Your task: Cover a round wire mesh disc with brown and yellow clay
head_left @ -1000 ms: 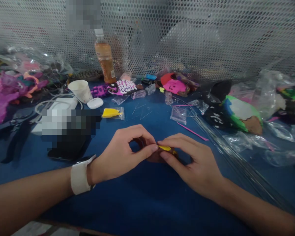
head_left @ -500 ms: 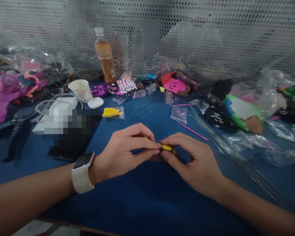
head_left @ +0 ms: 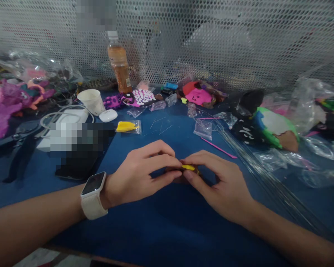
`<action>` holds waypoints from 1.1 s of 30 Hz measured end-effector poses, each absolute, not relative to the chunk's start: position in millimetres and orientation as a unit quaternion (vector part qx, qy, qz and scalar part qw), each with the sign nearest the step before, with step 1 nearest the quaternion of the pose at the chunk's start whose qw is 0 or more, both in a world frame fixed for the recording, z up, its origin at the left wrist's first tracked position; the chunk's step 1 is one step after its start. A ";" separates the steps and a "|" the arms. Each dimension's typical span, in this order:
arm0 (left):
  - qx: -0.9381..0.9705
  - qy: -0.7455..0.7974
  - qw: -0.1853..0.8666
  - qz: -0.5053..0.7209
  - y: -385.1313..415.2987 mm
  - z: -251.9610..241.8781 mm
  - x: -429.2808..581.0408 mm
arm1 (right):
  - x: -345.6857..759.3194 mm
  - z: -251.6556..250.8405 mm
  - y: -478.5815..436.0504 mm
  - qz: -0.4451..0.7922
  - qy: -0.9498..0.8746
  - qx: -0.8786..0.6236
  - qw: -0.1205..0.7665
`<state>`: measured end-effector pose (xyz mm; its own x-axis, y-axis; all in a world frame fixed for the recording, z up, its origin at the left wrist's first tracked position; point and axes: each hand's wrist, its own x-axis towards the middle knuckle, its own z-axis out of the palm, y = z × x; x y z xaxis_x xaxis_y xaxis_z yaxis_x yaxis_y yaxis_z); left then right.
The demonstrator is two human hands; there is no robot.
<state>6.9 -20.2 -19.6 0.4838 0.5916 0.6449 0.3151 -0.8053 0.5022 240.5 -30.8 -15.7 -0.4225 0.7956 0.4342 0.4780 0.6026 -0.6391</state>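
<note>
Between my fingertips, low over the blue table [head_left: 167,230], is a small brown and yellow piece of what looks like modelling clay [head_left: 188,167]. My left hand [head_left: 141,174] pinches its left end between thumb and fingers. The thumb and index finger of my right hand [head_left: 222,185] close on the right end, beside the yellow part. Most of the brown underside is hidden behind the fingers. Farther back on the table, a clear packet of yellow clay [head_left: 128,127] lies apart from both hands.
A drink bottle [head_left: 119,66], a paper cup [head_left: 91,102] and a dark phone [head_left: 78,159] stand or lie to the left. Long thin wires [head_left: 267,181] run along the right. Clay figures, such as a pink one [head_left: 200,97], and plastic wrappers line the back by a perforated metal panel [head_left: 211,40].
The fingers of my left hand have shifted very slightly on the piece, and more of its brown part shows between them. My right hand stays in place.
</note>
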 end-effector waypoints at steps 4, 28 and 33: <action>0.853 0.261 0.148 0.427 -20.3 -19.1 6.6 | 240.4 -16.7 -30.6 0.211 -0.814 -0.393 0.371; 0.830 0.324 0.277 0.359 -19.6 -21.0 8.9 | 240.3 -16.8 -29.9 0.208 -0.802 -0.377 0.414; 0.834 0.325 0.294 0.336 -18.5 -22.8 10.2 | 240.5 -19.6 -28.2 0.201 -0.808 -0.360 0.421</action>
